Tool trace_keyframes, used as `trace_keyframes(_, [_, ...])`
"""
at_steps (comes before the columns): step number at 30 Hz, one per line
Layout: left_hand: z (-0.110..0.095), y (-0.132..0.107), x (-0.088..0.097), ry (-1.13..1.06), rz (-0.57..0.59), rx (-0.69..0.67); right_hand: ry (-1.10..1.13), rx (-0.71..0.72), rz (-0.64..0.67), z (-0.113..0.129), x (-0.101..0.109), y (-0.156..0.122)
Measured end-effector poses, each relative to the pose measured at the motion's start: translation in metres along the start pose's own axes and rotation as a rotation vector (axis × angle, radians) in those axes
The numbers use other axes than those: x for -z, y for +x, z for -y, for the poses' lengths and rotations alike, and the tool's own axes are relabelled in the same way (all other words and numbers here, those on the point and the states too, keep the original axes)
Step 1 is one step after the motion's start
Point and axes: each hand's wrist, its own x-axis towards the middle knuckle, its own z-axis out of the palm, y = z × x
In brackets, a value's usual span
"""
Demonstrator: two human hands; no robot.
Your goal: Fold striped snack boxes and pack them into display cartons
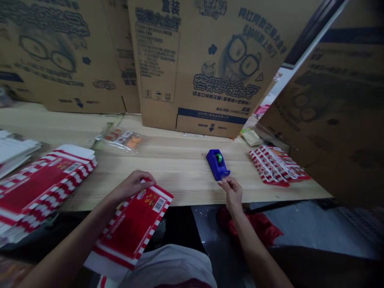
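My left hand (136, 185) grips the upper edge of a flat red-and-white printed carton (132, 226), thumb on its face. The carton hangs tilted over the table's front edge, its lower end near my lap. My right hand (233, 194) is closed in a pinch at the front end of a blue tape dispenser (214, 165) with a green core. A small piece of clear tape seems to be between those fingertips, though it is hard to make out.
Stacks of flat red-and-white cartons (57, 172) lie at left. Folded striped cartons (274, 164) are stacked at right. A clear plastic packet (123, 139) lies near the back. Large cardboard boxes (192, 72) wall off the wooden table's (177, 160) far side.
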Motion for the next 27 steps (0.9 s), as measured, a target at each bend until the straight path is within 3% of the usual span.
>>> trace_keyframes(2, [-0.007,0.004,-0.004,0.046,0.016,-0.054,0.027,-0.002,0.281,0.023,-0.027,-0.008])
trace_keyframes(4, [-0.008,0.008,-0.011,0.062,0.029,-0.077,0.02,0.038,0.641,0.047,-0.063,-0.014])
trace_keyframes(6, [-0.004,0.007,-0.015,0.056,0.037,-0.071,-0.043,0.133,0.88,0.067,-0.099,-0.018])
trace_keyframes(9, [0.004,-0.005,-0.016,0.042,0.006,-0.051,-0.191,0.268,0.967,0.08,-0.14,-0.02])
trace_keyframes(11, [0.007,-0.018,-0.01,0.04,-0.028,-0.048,-0.259,0.268,0.989,0.08,-0.157,-0.018])
trace_keyframes(15, [0.005,-0.045,0.009,-0.007,-0.102,-0.094,-0.152,0.005,1.178,0.076,-0.187,-0.009])
trace_keyframes(20, [0.004,-0.068,0.04,-0.147,-0.106,-0.194,0.113,-0.375,1.642,0.071,-0.242,-0.001])
trace_keyframes(21, [0.007,-0.07,0.044,-0.188,-0.147,-0.197,0.129,-0.363,1.714,0.069,-0.255,0.002])
trace_keyframes(23, [0.021,-0.074,0.05,-0.319,-0.346,-0.152,0.005,-0.113,1.705,0.067,-0.286,0.012])
trace_keyframes(27, [0.061,-0.081,0.043,-0.678,-0.972,0.162,-0.358,0.467,1.366,0.075,-0.354,0.057])
